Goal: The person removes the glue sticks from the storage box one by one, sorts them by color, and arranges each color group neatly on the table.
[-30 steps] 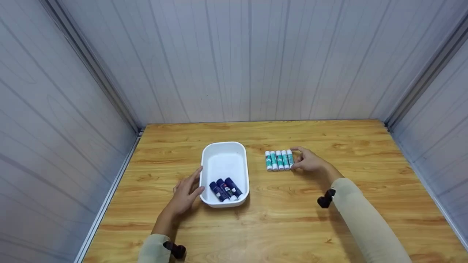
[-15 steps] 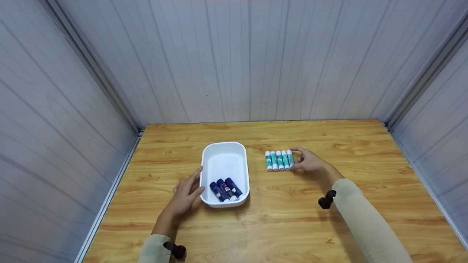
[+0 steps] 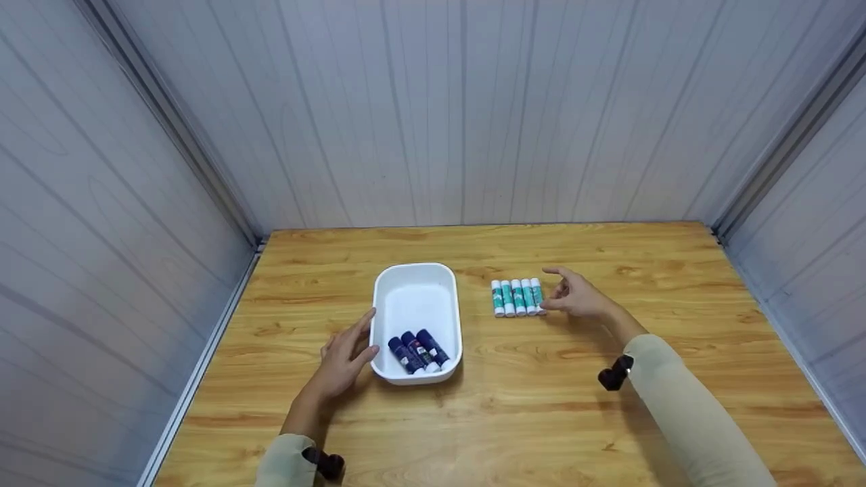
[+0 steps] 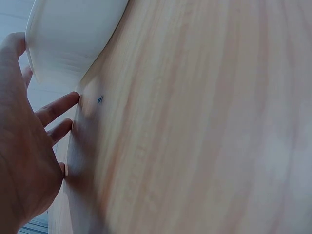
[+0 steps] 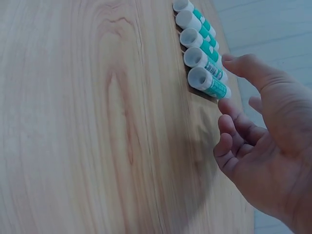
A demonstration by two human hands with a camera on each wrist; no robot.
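Note:
A white tray [image 3: 414, 268] lies left of centre on the wooden table [image 3: 528, 412], with three dark blue glue sticks [image 3: 417, 351] at its near end. My left hand [image 3: 364, 333] rests flat on the table against the tray's left side. In the left wrist view the left hand [image 4: 30, 105] has its thumb at the tray's wall [image 4: 73, 34]. Several teal glue sticks [image 3: 517, 297] lie side by side right of the tray. My right hand [image 3: 556, 292] hovers just right of them with relaxed fingers and holds nothing. In the right wrist view the right hand [image 5: 234, 85] is close to the nearest of the teal sticks [image 5: 201, 50].
Grey panel walls close the table in at the back and on both sides. Bare wood lies in front of the tray and to the right of my right hand.
My right hand has lifted its fingers off the rightmost teal stick and drawn back slightly to the right. The left hand, the tray and the sticks have not moved.

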